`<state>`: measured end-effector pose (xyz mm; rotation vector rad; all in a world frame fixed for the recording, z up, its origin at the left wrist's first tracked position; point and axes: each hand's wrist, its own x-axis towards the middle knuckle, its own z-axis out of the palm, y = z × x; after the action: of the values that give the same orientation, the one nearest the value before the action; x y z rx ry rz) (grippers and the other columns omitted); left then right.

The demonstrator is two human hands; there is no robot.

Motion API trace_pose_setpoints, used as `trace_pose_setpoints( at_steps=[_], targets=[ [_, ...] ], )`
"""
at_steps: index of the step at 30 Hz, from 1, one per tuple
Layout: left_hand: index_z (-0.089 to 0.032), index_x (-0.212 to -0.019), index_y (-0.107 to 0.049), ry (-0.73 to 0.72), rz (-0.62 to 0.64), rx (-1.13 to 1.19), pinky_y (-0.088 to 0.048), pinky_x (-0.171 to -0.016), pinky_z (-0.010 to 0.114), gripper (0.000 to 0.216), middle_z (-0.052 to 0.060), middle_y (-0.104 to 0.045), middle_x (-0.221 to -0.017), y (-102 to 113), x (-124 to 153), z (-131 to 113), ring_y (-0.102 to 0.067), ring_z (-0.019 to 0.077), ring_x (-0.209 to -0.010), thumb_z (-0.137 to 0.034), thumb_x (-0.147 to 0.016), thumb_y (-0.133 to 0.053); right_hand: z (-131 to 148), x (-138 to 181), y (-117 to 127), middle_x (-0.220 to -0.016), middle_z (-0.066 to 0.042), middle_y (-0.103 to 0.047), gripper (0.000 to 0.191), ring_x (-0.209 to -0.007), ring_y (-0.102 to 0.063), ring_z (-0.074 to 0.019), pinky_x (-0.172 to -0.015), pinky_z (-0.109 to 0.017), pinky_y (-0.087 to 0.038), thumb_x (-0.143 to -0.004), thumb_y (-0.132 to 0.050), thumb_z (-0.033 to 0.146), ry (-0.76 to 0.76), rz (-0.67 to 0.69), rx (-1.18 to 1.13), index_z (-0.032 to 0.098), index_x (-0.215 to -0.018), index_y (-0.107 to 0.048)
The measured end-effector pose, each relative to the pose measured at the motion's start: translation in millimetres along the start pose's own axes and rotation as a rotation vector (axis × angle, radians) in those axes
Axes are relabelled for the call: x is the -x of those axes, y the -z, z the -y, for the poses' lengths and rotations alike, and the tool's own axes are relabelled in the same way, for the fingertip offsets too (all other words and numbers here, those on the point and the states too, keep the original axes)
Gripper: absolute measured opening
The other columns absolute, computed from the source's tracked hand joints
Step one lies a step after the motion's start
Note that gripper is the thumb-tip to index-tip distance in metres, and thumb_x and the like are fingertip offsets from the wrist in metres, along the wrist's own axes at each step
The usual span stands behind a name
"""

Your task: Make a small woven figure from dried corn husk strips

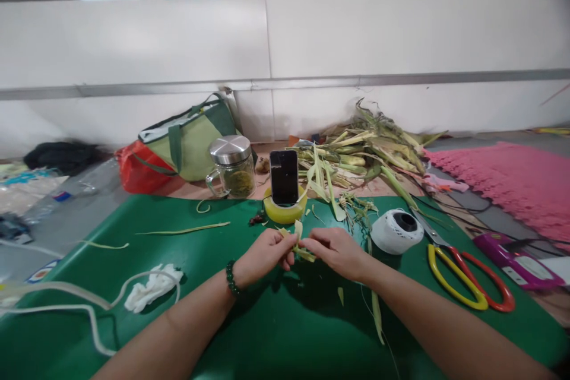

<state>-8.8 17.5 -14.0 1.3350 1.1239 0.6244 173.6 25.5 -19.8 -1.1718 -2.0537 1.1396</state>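
Green mat; lidded glass mug beyond (greenish contents, perhaps leaves); both hands pinching pale strip.

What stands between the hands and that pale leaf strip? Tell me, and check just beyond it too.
Nothing visible: the left hand and right hand both have fingers on the leaf strip. Beyond it stands the yellow tape roll with the phone propped in it.

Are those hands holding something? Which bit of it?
Yes, some pale green leaf. The left hand and right hand seem to pinch it near its middle, with bits poking out above and below.
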Motion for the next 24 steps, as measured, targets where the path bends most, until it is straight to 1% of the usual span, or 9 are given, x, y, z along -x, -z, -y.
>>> trace_pose_setpoints(
  at_steps=[2,4,7,11,16,19,20,22,24],
  targets=[
    [-0.013,-0.046,-0.054,0.01,0.016,-0.086,-0.039,-0.044,0.021,0.062,0.002,-0.054,-0.044,-1.8,0.9,0.3,-0.048,0.0089,-0.04,-0.072,-0.065,-0.055,0.5,1.0,-2.2,-0.056,0.004,-0.049,0.033,-0.052,-0.043,-0.0088,-0.047,-0.019,-0.031,-0.082,-0.058,0.048,0.049,-0.065,-0.008,0.017,-0.07,-0.054],
    [-0.013,-0.046,-0.054,0.017,0.07,-0.1,-0.039,-0.044,0.021,0.062,0.002,-0.054,-0.044,-3.9,2.4,-0.4,-0.049,0.0093,-0.04,-0.072,-0.066,-0.055,0.6,1.0,-4.4,-0.058,0.004,-0.049,0.031,-0.054,-0.043,-0.0087,-0.049,-0.019,-0.034,-0.083,-0.058,0.045,0.075,-0.074,-0.094,0.017,-0.07,-0.052],
    [-0.012,-0.054,-0.059,0.001,0.112,-0.006,-0.042,-0.047,0.022,0.063,0.004,-0.06,-0.05,-5.0,5.0,-3.1,-0.055,0.011,-0.043,-0.073,-0.067,-0.053,1.0,0.9,-4.9,-0.057,0.003,-0.049,0.036,-0.05,-0.045,-0.0084,-0.047,-0.02,-0.037,-0.084,-0.054,0.046,0.065,-0.123,-0.206,0.018,-0.063,-0.047],
    [-0.012,-0.06,-0.061,-0.002,0.072,0.08,-0.045,-0.05,0.023,0.058,0.005,-0.064,-0.054,-3.7,6.5,-4.6,-0.059,0.0124,-0.047,-0.07,-0.065,-0.059,1.1,0.8,-1.7,-0.053,0.004,-0.049,0.036,-0.042,-0.046,-0.008,-0.043,-0.021,-0.037,-0.081,-0.057,0.049,0.007,-0.165,-0.279,0.018,-0.064,-0.048],
    [-0.01,-0.057,-0.063,0.07,0.119,0.153,-0.045,-0.052,0.023,0.059,0.008,-0.065,-0.054,-5.2,5.2,-0.2,-0.062,0.0143,-0.05,-0.068,-0.067,-0.06,-6.5,-6.2,-3.3,-0.054,0.004,-0.045,0.036,-0.049,-0.043,-0.0087,-0.046,-0.021,-0.035,-0.08,-0.058,0.046,0.062,-0.173,-0.21,0.018,-0.059,-0.046],
    [-0.01,-0.065,-0.065,0.122,0.123,0.214,-0.044,-0.053,0.022,0.055,0.01,-0.07,-0.063,-6.5,5.0,0.1,-0.065,0.0169,-0.059,-0.065,-0.061,-0.067,-10.3,-8.7,-3.9,-0.06,0.003,-0.05,0.028,-0.054,-0.045,-0.01,-0.05,-0.022,-0.038,-0.081,-0.057,0.041,0.082,-0.195,-0.189,0.018,-0.067,-0.051],
    [-0.011,-0.07,-0.065,0.13,0.107,0.233,-0.044,-0.054,0.022,0.055,0.01,-0.071,-0.066,-6.6,5.0,-0.3,-0.066,0.0172,-0.061,-0.065,-0.059,-0.069,-10.2,-8.1,-3.0,-0.064,0.002,-0.052,0.023,-0.057,-0.048,-0.0108,-0.052,-0.023,-0.04,-0.082,-0.057,0.039,0.097,-0.231,-0.175,0.018,-0.074,-0.053],
    [-0.011,-0.08,-0.068,0.137,0.065,0.262,-0.043,-0.056,0.022,0.058,0.01,-0.072,-0.069,-6.0,4.7,-1.3,-0.066,0.0171,-0.064,-0.065,-0.059,-0.069,-7.6,-4.9,0.1,-0.072,0.0,-0.056,0.015,-0.065,-0.053,-0.013,-0.06,-0.026,-0.045,-0.083,-0.057,0.033,0.182,-0.359,-0.098,0.019,-0.083,-0.053],
    [-0.011,-0.088,-0.069,0.133,0.024,0.287,-0.043,-0.058,0.023,0.059,0.009,-0.072,-0.072,-5.0,3.9,-2.0,-0.065,0.017,-0.067,-0.064,-0.06,-0.069,-2.9,-0.3,3.3,-0.078,-0.003,-0.057,0.005,-0.073,-0.054,-0.0156,-0.068,-0.029,-0.046,-0.084,-0.056,0.024,0.353,-0.446,0.046,0.02,-0.084,-0.053]
  ],
)
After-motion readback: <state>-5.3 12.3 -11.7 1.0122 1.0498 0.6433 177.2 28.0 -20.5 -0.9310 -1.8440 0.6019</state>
